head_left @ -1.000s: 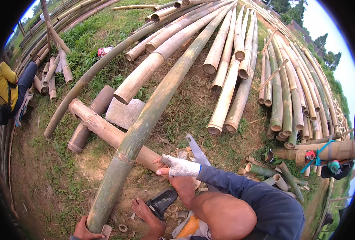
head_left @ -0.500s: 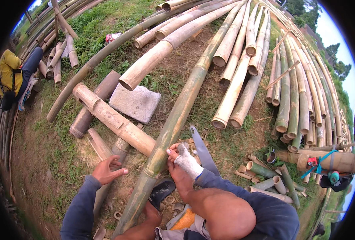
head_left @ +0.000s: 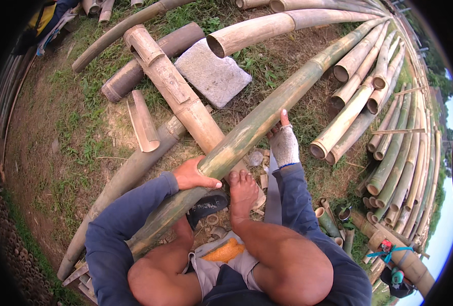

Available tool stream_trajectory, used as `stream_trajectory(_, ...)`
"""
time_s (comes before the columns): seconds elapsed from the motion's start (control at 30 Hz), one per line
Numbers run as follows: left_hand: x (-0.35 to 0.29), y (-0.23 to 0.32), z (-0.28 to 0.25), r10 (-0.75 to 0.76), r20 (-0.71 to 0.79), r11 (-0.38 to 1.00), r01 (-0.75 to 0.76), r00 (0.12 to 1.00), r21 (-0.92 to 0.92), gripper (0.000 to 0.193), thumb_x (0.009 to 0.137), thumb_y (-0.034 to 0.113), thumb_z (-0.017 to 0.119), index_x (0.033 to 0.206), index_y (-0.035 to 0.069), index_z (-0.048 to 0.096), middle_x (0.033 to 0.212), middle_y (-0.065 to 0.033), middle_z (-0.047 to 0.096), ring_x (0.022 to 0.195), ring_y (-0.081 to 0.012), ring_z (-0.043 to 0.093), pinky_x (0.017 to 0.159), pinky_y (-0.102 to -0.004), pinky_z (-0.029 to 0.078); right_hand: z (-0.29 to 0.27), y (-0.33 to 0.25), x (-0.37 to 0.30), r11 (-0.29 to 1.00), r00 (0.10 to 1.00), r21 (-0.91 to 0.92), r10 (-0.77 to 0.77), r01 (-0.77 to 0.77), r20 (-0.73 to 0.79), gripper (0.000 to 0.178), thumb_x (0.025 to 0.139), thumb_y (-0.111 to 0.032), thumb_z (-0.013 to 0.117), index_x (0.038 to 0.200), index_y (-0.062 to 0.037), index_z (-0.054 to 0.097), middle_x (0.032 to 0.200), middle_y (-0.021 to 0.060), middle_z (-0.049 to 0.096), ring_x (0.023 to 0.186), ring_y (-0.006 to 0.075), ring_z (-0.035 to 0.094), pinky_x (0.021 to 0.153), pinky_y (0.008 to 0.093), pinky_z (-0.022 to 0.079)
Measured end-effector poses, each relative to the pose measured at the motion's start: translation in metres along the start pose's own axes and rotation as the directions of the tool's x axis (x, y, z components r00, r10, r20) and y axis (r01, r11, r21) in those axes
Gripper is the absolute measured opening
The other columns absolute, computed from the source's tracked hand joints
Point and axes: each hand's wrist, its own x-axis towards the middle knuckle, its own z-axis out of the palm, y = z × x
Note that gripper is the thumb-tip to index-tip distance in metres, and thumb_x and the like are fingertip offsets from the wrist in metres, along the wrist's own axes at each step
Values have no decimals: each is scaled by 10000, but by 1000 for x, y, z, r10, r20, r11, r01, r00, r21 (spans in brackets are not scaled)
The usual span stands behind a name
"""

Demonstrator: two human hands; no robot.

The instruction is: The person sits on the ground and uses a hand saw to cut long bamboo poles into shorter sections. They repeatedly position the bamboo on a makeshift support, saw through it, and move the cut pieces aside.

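Observation:
A long green bamboo pole (head_left: pixel 252 130) slants across the middle, from the lower left to the far right. My bare left hand (head_left: pixel 190 173) is closed round it from the left, with the thumb across the top. My right hand (head_left: pixel 284 143), in a white knitted glove with bare fingertips, holds the pole's right side farther out. Its thumb points up along the pole, and its other fingers are partly hidden beneath. A handsaw blade (head_left: pixel 273 199) shows beside my right sleeve. The pole crosses a thick notched bamboo piece (head_left: pixel 180 102), where my bare right foot (head_left: pixel 243 191) rests.
A pale stone block (head_left: pixel 214 71) lies beyond the notched piece. Another bamboo pole (head_left: pixel 119 186) and a split half (head_left: pixel 144 122) lie at left. Stacked bamboo poles (head_left: pixel 397 158) fill the right. A bamboo post (head_left: pixel 410 265) with a blue tie stands at lower right.
My left hand has come from open beside the pole to gripping it. My right hand has moved farther up the pole. The view has turned, and the pole now slants more to the right.

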Motion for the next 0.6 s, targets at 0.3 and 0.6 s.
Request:
stream_trajectory(0.3,-148,29,-85,-120,23,990,118,992,75,1068,717,350,1007,1551,-34,460,1423,-163,632,1307,-243,588,1148,-391,443,42,-38,28,938,988,344,-8,-45,152,991,922,-629,790,1604,-37,383,1582,168,400,1317,339,531,1145,491,437)
stream_trajectory(0.6,-361,-115,-176,-335,-143,941,337,931,-11,1235,587,344,1085,1567,-17,427,1429,-157,615,1336,-310,580,1161,-455,438,125,-44,-20,595,719,-698,271,398,640,1012,852,-673,836,1478,48,502,1133,132,668,1009,215,664,899,363,551)
